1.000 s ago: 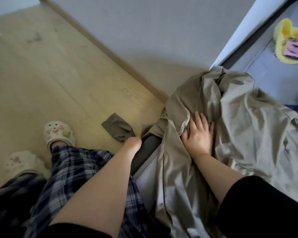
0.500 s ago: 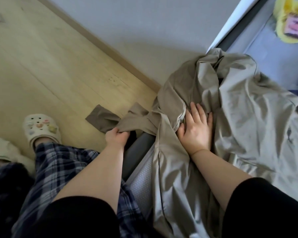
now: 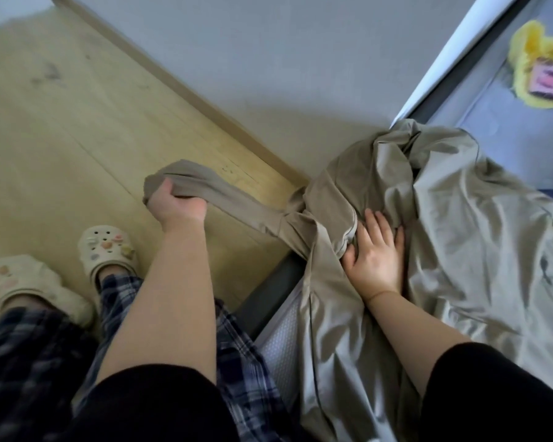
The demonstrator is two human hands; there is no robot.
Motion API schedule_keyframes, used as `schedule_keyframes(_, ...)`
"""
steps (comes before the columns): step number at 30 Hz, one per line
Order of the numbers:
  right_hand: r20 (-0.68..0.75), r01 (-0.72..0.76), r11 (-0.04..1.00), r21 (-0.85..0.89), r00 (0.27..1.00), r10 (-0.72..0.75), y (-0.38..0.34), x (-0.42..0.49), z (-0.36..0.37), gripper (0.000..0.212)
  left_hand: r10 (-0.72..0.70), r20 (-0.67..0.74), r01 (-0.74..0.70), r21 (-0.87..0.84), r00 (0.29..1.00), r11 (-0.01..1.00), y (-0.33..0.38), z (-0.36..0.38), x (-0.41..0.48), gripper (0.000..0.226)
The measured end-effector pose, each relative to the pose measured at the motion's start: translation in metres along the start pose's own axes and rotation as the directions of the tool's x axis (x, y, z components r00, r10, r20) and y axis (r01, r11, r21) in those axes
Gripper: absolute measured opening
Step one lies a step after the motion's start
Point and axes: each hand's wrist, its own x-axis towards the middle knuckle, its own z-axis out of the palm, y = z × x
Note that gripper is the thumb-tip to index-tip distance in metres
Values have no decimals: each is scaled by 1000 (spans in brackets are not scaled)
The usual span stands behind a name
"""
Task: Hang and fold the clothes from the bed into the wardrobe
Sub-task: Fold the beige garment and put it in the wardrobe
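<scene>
Straightening coat [image 3: 460, 250] on bed [image 3: 278, 352]: left hand [image 3: 176, 205] fisting sleeve [image 3: 237, 199] mid-frame, right hand [image 3: 377, 260] flat, fingers spread. Probably next: lay sleeve flat.

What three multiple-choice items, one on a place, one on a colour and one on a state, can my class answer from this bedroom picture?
1. Where does the right hand rest?
A. on the khaki garment on the bed
B. on the floor
C. on the plaid trousers

2. What colour is the plush toy at the top right?
A. green
B. yellow with pink
C. black

3. What is the left hand doing?
A. hanging idle
B. lying flat on the wall
C. gripping the garment's belt, stretched out over the floor

Answers: 1 A, its fingers lie flat on the cloth; 2 B, yellow fur with a pink patch; 3 C, its fingers curl round the strip's end.
</scene>
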Motion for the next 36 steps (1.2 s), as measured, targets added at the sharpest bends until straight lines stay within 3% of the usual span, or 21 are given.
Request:
schedule_keyframes(3,13,2,1000,2,1000,-2,1,0,0,59,32,66,-30,-35,997,999,10,8,-7,34)
schedule_keyframes(5,45,-2,1000,11,999,1,0,0,-2,60,-8,111,2,54,994,999,5,18,-20,24)
schedule_keyframes(8,88,-13,999,46,996,9,0,-2,-7,58,-136,177,80,289,975,954,-18,32,-51,36)
schedule_keyframes(10,94,-26,986,164,996,10,3,0,-15,45,-102,232,-48,562,967,826,-42,35,-77,42)
schedule_keyframes(11,96,-63,951,301,995,36,4,2,-24,40,-14,296,-223,748,955,625,-56,32,-95,45)
schedule_keyframes(12,129,-164,855,491,985,115,6,4,-37,36,50,470,-457,821,881,342,-69,25,-115,45)
schedule_keyframes(13,199,-303,639,707,952,232,10,7,-55,33,59,706,-708,701,706,82,-82,16,-134,41)
schedule_keyframes(14,309,-405,302,863,896,317,18,9,-77,33,-4,898,-893,438,441,-106,-94,7,-155,35)
schedule_keyframes(15,417,-436,-18,900,845,335,32,9,-97,36,-144,978,-962,115,153,-247,-107,-4,-173,33)
schedule_keyframes(16,484,-423,-242,873,811,328,53,5,-116,41,-369,926,-930,-206,-84,-304,-117,-15,-190,35)
schedule_keyframes(17,500,-386,-350,854,796,342,76,-3,-131,44,-609,768,-852,-443,-198,-280,-126,-28,-202,39)
schedule_keyframes(18,504,-346,-422,838,787,356,99,-11,-142,47,-777,585,-776,-593,-233,-213,-131,-44,-212,43)
schedule_keyframes(20,503,-286,-505,815,782,368,140,-33,-157,47,-922,336,-736,-671,-192,-91,-136,-79,-218,49)
schedule_keyframes(22,521,-332,-463,822,766,376,165,-57,-158,47,-958,274,-783,-614,-88,-104,-133,-105,-214,57)
schedule_keyframes(26,543,-526,-163,835,738,401,164,-86,-143,39,-949,312,-831,-516,43,-208,-128,-110,-215,68)
schedule_keyframes(28,439,-519,55,853,770,464,152,-89,-133,28,-936,341,-855,-458,83,-243,-128,-110,-222,69)
schedule_keyframes(30,284,-504,364,784,811,512,140,-86,-125,41,-922,367,-878,-392,126,-276,-131,-112,-228,66)
schedule_keyframes(31,228,-494,450,744,821,524,133,-83,-123,56,-907,391,-893,-338,155,-298,-134,-112,-232,61)
schedule_keyframes(34,254,-547,450,706,789,560,125,-72,-120,73,-836,472,-932,-74,280,-355,-153,-107,-251,44)
schedule_keyframes(36,368,-615,310,725,726,581,130,-70,-121,50,-785,495,-927,156,372,-340,-166,-100,-264,38)
